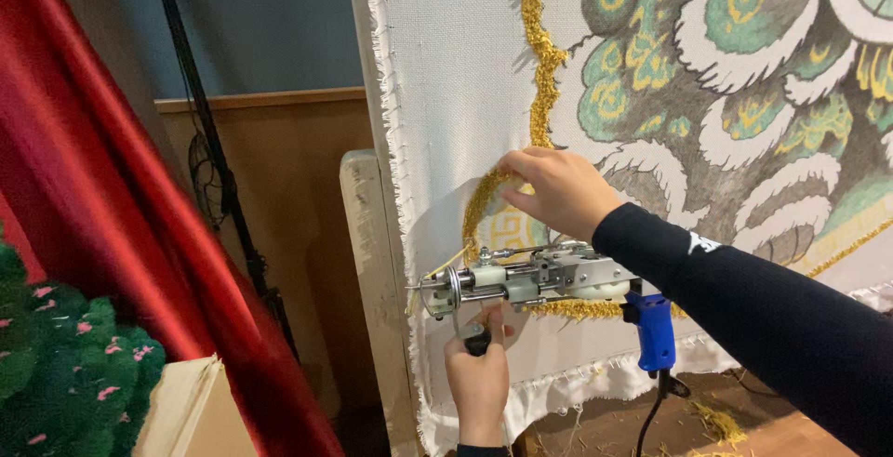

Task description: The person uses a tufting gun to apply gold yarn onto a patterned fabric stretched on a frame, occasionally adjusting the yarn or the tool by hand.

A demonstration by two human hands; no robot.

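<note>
Metal tufting gun (530,280) horizontal, needle pointing left.

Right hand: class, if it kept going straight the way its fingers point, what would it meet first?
The right hand points left along the cloth, fingertips at the gold yarn arc. That arc comes first, apparently already touched; depth is unclear.

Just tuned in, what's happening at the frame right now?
A person is working at a white cloth stretched upright on a wooden frame, with a green and white drawn design partly outlined in gold yarn. The left hand grips the lower front handle of a tufting gun held against the cloth. The right hand rests on the cloth just above the gun.
</note>
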